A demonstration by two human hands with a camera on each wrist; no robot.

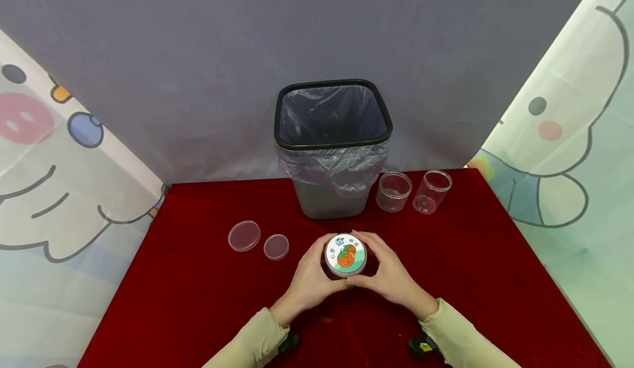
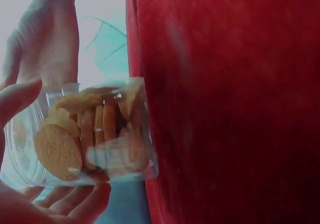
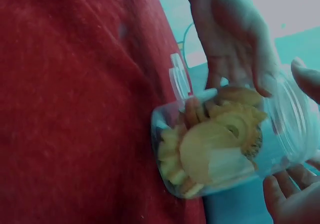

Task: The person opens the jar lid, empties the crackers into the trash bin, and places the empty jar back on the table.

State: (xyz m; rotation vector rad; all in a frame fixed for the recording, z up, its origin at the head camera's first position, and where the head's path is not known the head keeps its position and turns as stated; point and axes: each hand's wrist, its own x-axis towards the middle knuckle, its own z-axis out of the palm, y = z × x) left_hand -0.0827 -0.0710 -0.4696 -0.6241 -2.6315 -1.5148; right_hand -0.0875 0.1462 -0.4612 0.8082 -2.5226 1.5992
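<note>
A clear plastic jar (image 2: 100, 134) of assorted biscuits stands upright, its base right at the red cloth. A round label (image 1: 345, 254) with orange fruits and green on white covers its top. My left hand (image 1: 317, 274) grips the jar near the top from the left, and my right hand (image 1: 390, 272) grips it from the right. In the head view, the thumbs meet at the near side of the jar while the fingers wrap its far side. Round and wavy-edged biscuits (image 3: 202, 151) show through the wall.
Left of the hands lie a larger clear lid (image 1: 244, 236) and a smaller one (image 1: 276, 247) on the red tablecloth (image 1: 198, 302). A lined grey bin (image 1: 332, 198) stands at the back. To its right are a short clear jar (image 1: 393, 192) and a taller one (image 1: 432, 192).
</note>
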